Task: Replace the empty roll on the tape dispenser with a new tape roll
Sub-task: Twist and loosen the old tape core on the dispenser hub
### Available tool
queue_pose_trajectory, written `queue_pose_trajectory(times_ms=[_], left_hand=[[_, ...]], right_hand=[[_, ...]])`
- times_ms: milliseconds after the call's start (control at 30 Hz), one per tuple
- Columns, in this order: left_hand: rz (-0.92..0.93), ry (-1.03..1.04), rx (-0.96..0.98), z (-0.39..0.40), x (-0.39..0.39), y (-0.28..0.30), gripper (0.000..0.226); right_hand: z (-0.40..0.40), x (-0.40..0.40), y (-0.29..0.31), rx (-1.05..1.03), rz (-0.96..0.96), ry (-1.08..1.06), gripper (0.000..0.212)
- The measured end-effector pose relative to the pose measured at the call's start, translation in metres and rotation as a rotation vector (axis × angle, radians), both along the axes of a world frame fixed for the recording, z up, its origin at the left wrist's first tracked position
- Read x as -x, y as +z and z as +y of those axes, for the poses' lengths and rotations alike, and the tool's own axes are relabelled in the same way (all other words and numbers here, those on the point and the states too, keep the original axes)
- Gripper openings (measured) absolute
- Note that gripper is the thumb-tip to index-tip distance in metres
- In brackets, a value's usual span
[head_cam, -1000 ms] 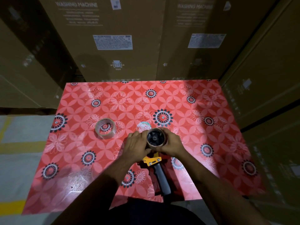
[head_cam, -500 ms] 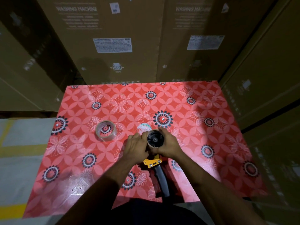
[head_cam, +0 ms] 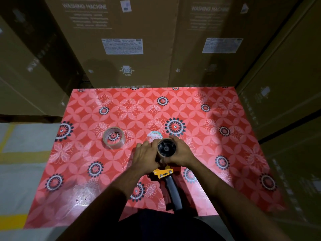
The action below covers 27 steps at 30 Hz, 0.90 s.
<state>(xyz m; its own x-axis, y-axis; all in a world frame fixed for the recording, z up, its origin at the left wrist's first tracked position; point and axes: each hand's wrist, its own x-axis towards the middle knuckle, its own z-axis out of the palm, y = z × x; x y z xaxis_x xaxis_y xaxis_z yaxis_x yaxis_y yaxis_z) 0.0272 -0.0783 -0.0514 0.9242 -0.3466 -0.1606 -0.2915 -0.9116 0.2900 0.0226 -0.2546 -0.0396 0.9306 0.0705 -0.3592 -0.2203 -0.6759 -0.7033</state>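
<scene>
handle: nearest the body, dark grey, lying on the table and pointing back toward the person; no hand is on it.
bracket: yellow plate with two screws, just past the handle, at the base of the hub.
dispenser: held at the hub end only, near the front middle of the table.
change: compared with a second ago, both hands are closed further round the hub, the left thumb now pressed against the core's side; the dispenser is not shifted on the cloth. Little real motion is seen.
meaning: the core is judged to be gripped for pulling or twisting off; removal is not yet done, so the task is at an early step.
left hand: curled against the left side of the core, fingers closed on it.
right hand: wrapped round the right side, fingers closed on the same core; fingertips underneath are hidden.
core: empty brown cardboard ring, thin-walled, seated on the black spoked hub, facing up at the camera; no tape is visible on it.
sticker: pale round patch on the cloth, just beyond the hands; nature cannot be told.
new roll: clear tape, lying flat, left of the hands, apart from them, untouched.
boxes: cardboard cartons stacked beyond the table.
</scene>
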Motion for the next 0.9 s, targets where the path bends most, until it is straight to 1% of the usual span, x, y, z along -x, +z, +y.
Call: queue_pose_trajectory(times_ms=[33, 67, 133, 200, 267, 300, 367, 433, 500, 533, 633, 733, 800, 833, 900], left_hand=[[0.01, 0.003, 0.012, 0.0, 0.0, 0.0, 0.086], [0.014, 0.007, 0.016, 0.0, 0.001, 0.001, 0.088], [0.024, 0.008, -0.001, 0.0, 0.001, 0.001, 0.095], [0.017, 0.003, -0.032, -0.001, 0.001, -0.001, 0.101], [0.0, 0.005, -0.035, -0.002, 0.001, -0.002, 0.102], [-0.011, 0.006, -0.027, -0.003, 0.002, -0.002, 0.098], [-0.018, 0.006, -0.014, -0.004, 0.002, -0.001, 0.084], [-0.014, 0.02, 0.005, -0.004, 0.002, -0.001, 0.072], [-0.001, 0.047, 0.013, -0.003, 0.001, 0.0, 0.071], [0.002, 0.051, 0.012, -0.002, 0.001, -0.001, 0.073], [-0.016, 0.05, 0.018, -0.003, 0.002, -0.003, 0.081], [-0.036, 0.043, 0.009, -0.003, 0.002, -0.005, 0.087], [-0.04, 0.037, 0.0, -0.004, 0.001, -0.004, 0.08], [-0.032, 0.036, 0.002, -0.004, 0.001, -0.004, 0.077], [-0.025, 0.042, 0.005, -0.003, 0.001, -0.004, 0.078]], right_hand=[[0.003, 0.0, -0.001, 0.024, 0.012, -0.045, 0.107], [0.005, 0.001, -0.002, 0.039, 0.01, -0.091, 0.103], [0.005, 0.001, 0.0, 0.065, -0.047, -0.116, 0.092], [0.002, -0.001, 0.004, 0.065, -0.099, -0.061, 0.089], [0.0, 0.0, 0.009, 0.036, -0.102, 0.006, 0.093], [0.001, 0.001, 0.01, 0.02, -0.086, 0.021, 0.097], [0.006, 0.003, 0.008, 0.007, -0.032, 0.012, 0.105], [0.011, 0.004, 0.004, 0.021, 0.001, -0.076, 0.108], [0.011, 0.002, 0.001, 0.033, -0.009, -0.167, 0.096], [0.009, 0.001, 0.001, 0.041, -0.024, -0.18, 0.09], [0.003, -0.002, 0.005, 0.031, -0.057, -0.12, 0.081], [0.001, -0.001, 0.01, -0.028, -0.037, -0.057, 0.088], [0.004, -0.001, 0.009, -0.036, 0.009, -0.036, 0.099], [0.007, -0.001, 0.008, -0.026, 0.017, -0.06, 0.103], [0.009, -0.001, 0.007, 0.012, 0.004, -0.14, 0.1]])
